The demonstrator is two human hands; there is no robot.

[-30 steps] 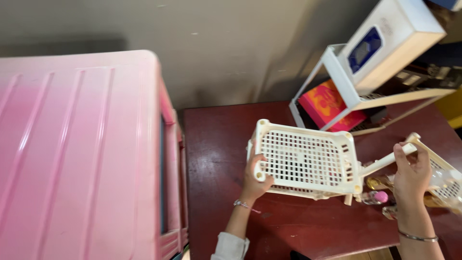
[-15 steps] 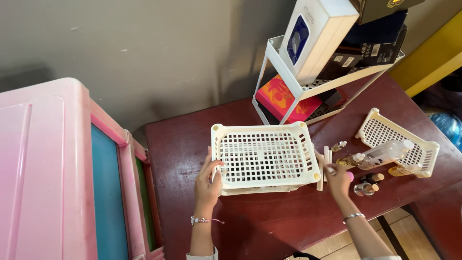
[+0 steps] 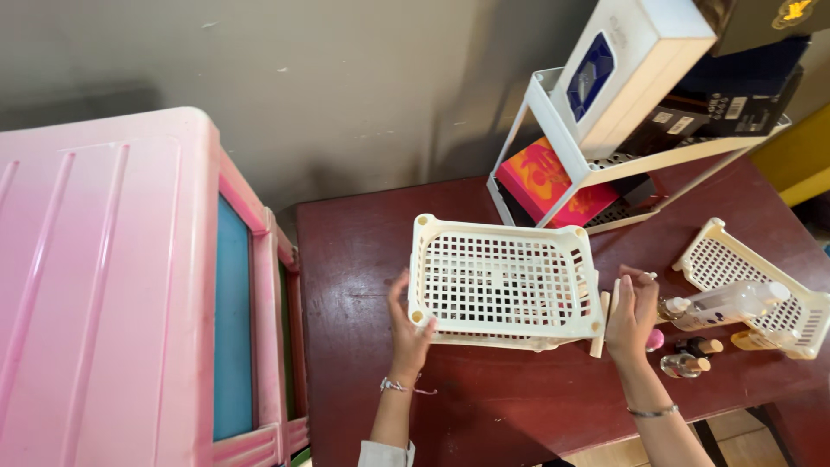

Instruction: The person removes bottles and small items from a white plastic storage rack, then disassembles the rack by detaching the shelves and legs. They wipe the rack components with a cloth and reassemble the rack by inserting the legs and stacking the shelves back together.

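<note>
Lowered since the earlier frames, the cream perforated tray now sits level over the dark red worktop, where a second ago it was tilted up in the air between both hands. Left hand has its fingers wrapped on the tray's near-left corner, grasping the rim. Right hand is at the tray's right end, its fingers curled beside a short cream peg that stands just by the corner; whether they actually pinch the peg or the tray I cannot tell. Bare wood lies open in front of the tray and to its left, up to the pink plastic cabinet that walls off that whole side. Behind the tray a grey wall closes the back edge, and a white tiered rack loaded with boxes stands close off the tray's far-right corner. To the right, near the right hand, a second cream tray rests tilted with a clear bottle lying in it, and a few small bottles crowd the worktop between that tray and the hand. Front edge of the worktop runs just past the wrists.
</note>
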